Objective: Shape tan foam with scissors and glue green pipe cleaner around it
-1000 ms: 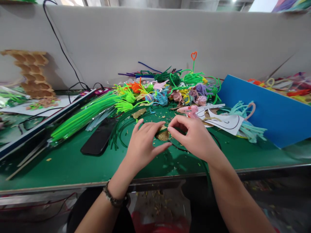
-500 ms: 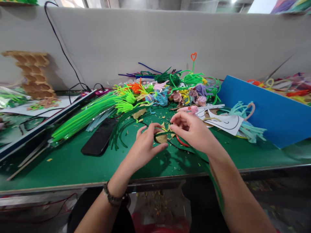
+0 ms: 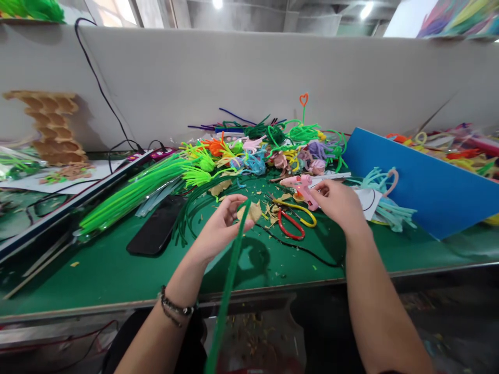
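Observation:
My left hand pinches a tan, rounded piece that resembles a cup cut from an egg tray. A long dark green fuzzy strip runs from this piece down toward the camera. My right hand has its fingers closed at the handle of a pink hot glue gun, partly covering the grip. Between the hands lie scissors with red and yellow handles, among tan scraps. A black cord curves across the green tabletop below them.
Colourful pipe cleaners are heaped at the back. Leftward are a bundle of bright green ones, a black phone and an egg tray piece. A blue board leans at the right, with pale teal pipe cleaners before it.
My right hand has left the tan piece and moved right to the glue gun, uncovering the scissors. The green strip has swung left, and my left hand still holds the piece.

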The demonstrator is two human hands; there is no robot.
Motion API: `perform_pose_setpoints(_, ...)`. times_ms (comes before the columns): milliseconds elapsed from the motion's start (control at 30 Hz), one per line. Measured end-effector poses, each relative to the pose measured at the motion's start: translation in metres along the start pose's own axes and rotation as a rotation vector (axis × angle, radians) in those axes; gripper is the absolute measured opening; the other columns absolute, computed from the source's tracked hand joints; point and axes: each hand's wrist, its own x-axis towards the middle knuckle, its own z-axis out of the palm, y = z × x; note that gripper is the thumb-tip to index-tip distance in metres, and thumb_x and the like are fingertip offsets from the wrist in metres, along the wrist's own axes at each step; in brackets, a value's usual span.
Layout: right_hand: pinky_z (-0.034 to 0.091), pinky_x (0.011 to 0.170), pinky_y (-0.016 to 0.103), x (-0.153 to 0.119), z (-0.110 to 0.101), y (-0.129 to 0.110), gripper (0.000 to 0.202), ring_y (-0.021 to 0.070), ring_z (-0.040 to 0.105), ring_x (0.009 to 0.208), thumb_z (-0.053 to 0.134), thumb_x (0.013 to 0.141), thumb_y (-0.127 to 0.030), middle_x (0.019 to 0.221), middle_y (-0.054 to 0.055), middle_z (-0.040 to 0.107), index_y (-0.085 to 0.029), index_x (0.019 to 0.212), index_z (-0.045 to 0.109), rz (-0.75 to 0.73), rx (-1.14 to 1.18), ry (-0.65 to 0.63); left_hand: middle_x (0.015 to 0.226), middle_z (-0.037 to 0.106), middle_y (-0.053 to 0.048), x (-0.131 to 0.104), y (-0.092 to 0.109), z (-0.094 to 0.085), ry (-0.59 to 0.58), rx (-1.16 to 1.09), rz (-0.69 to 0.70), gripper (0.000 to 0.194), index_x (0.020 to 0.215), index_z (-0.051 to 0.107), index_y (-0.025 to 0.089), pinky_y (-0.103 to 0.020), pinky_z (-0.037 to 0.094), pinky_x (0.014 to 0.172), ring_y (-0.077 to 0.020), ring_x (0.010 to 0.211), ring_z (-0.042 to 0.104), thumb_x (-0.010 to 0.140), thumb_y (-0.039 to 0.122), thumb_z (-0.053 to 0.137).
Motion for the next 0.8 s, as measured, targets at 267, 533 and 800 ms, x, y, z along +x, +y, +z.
perform_pose_setpoints(267, 0.042, 0.072, 0.034, 0.018, 0.058, 0.015, 0.028, 0.0262, 0.055, 0.087, 0.049, 0.075, -0.027, 0.092, 0.015, 0.061, -0.011, 0.097, 0.055, -0.112, -0.006, 0.021, 0.092, 0.066, -0.003, -0.001, 0.002, 0.007, -0.031, -0.19, -0.015, 0.054, 0.095, 0.051, 0.021, -0.033, 0.042, 0.086, -0.0208, 0.092, 0.061, 0.051, 0.038, 0.078)
perform_pose_setpoints(533, 0.039, 0.082, 0.04, 0.016, 0.051, 0.006, 0.036, 0.0296, 0.05, 0.102, 0.03, 0.08, -0.016, 0.108, 0.022, 0.052, -0.008, 0.111, 0.045, -0.098, 0.088, 0.16, 0.087, 0.067, -0.003, 0.0, 0.003, 0.009, 0.0, -0.224, -0.018, 0.058, 0.096, 0.053, 0.02, -0.032, 0.043, 0.084, -0.0194, 0.087, 0.063, 0.048, 0.039, 0.079)
perform_pose_setpoints(800, 0.041, 0.077, 0.041, 0.006, 0.018, -0.008, 0.041, 0.0307, 0.052, 0.095, 0.04, 0.08, -0.039, 0.098, 0.019, 0.056, -0.01, 0.109, 0.046, -0.047, 0.175, 0.315, 0.102, 0.064, -0.005, 0.002, -0.005, -0.005, 0.043, -0.123, 0.009, 0.064, 0.115, 0.044, 0.021, -0.029, 0.044, 0.082, -0.0179, 0.089, 0.062, 0.06, 0.033, 0.073)
